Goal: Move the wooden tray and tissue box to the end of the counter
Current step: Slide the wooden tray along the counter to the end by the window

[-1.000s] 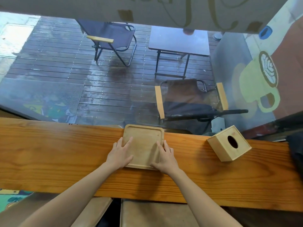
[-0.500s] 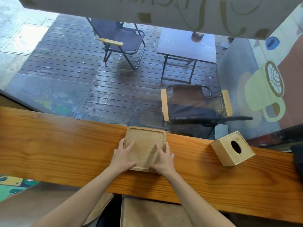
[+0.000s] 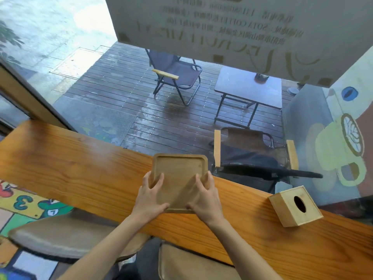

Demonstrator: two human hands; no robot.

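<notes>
Nearest the camera, two padded stools [image 3: 66, 239] sit under the near edge of the bench [image 3: 70, 168], with a coloured number mat [image 3: 24, 203] on the floor to the left. Both forearms reach forward over the bench. Left hand [image 3: 150, 197] grasps the left side of the wooden tray [image 3: 179, 178], fingers over the rim and onto the inner face, thumb at the near edge. Right hand [image 3: 205, 199] grasps the right side likewise, fingers lying on the tray floor. Tray is empty, square with rounded corners, and its far edge reaches past the far edge of the bench; whether it is lifted clear of the surface cannot be told. Tissue box [image 3: 295, 206], wooden, with an oval opening on top, rests on the bench to the right, well apart from the tray, untouched. Beyond the window: a wet deck with two folding chairs [image 3: 177, 75] and a small table [image 3: 249, 87].
</notes>
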